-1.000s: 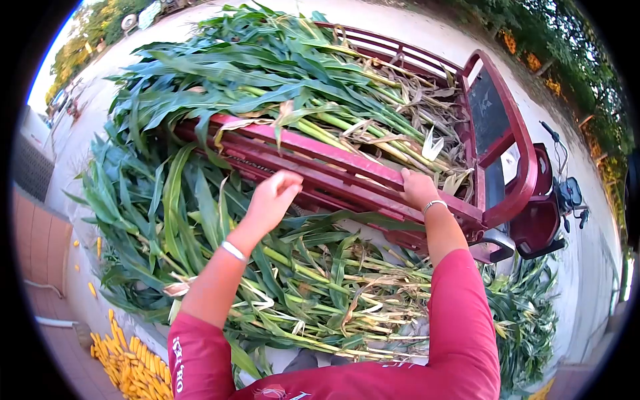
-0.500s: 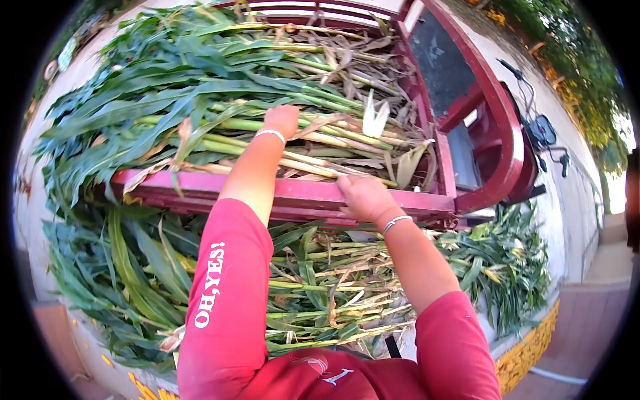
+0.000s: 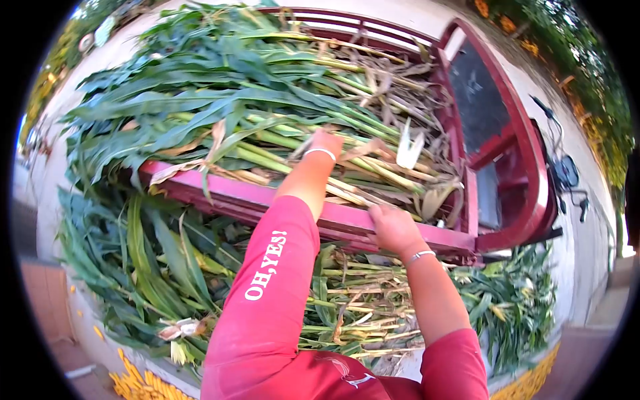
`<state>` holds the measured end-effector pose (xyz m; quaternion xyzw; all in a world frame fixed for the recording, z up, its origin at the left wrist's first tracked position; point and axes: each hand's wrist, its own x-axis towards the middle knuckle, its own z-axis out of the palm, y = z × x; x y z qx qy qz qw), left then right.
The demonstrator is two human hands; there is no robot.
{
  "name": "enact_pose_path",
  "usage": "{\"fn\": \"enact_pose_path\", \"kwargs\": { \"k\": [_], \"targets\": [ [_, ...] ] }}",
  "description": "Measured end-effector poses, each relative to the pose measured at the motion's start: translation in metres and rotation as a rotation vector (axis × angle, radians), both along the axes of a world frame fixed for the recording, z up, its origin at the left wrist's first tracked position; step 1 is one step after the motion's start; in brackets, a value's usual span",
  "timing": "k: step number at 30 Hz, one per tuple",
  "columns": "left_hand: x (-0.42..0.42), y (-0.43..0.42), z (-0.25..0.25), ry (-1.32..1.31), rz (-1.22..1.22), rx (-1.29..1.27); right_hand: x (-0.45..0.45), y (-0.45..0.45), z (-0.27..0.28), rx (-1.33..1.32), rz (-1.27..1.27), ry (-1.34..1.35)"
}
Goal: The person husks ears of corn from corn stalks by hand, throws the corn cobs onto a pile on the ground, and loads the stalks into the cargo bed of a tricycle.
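Observation:
Green corn stalks (image 3: 267, 137) with long leaves lie piled in the bed of a dark red cargo tricycle, their cut ends pointing right. My left hand (image 3: 327, 141) is closed around some of these stalks near the middle of the load, its fingertips partly hidden among them. Lower and to the right, my right hand (image 3: 395, 228) grips the red side rail (image 3: 340, 217) of the bed, close to the stalk ends. Just beyond my hands, a pale open husk (image 3: 409, 147) stands out on the pile.
More corn stalks (image 3: 360, 300) lie on the ground below the rail. Another leafy heap (image 3: 510, 300) is at the right. The red front frame (image 3: 533, 173) and the handlebar (image 3: 567, 172) rise beyond the bed. Yellow corn cobs (image 3: 147, 383) lie at lower left.
The view has shifted, so the tricycle and both hands appear farther right and lower. My left hand is still on the stalks and my right hand still at the rail.

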<state>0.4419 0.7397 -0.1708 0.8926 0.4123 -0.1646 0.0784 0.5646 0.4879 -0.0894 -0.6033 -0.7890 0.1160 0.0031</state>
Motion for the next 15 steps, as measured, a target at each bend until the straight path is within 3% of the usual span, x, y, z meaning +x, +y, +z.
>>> {"fn": "enact_pose_path", "kwargs": {
  "k": [1,4,5,7,12,15],
  "targets": [
    [-0.004,-0.003,0.012,0.01,-0.036,-0.003,-0.002,0.0,0.001,-0.02,-0.025,-0.026],
    [-0.026,-0.006,0.01,-0.313,-0.16,0.298,-0.002,-0.001,-0.001,-0.04,-0.043,-0.073],
    [-0.032,-0.007,0.014,-0.375,-0.161,0.296,-0.003,-0.001,-0.003,-0.041,-0.05,-0.086],
    [-0.049,-0.026,0.072,-0.506,-0.125,0.36,-0.002,-0.001,-0.005,-0.028,-0.047,-0.086],
    [-0.087,-0.067,0.143,-0.539,-0.098,0.332,-0.01,-0.006,0.0,-0.02,-0.061,-0.11],
    [-0.1,-0.08,0.145,-0.537,-0.116,0.39,-0.013,-0.008,0.001,0.002,-0.055,-0.126]
  ]
}}
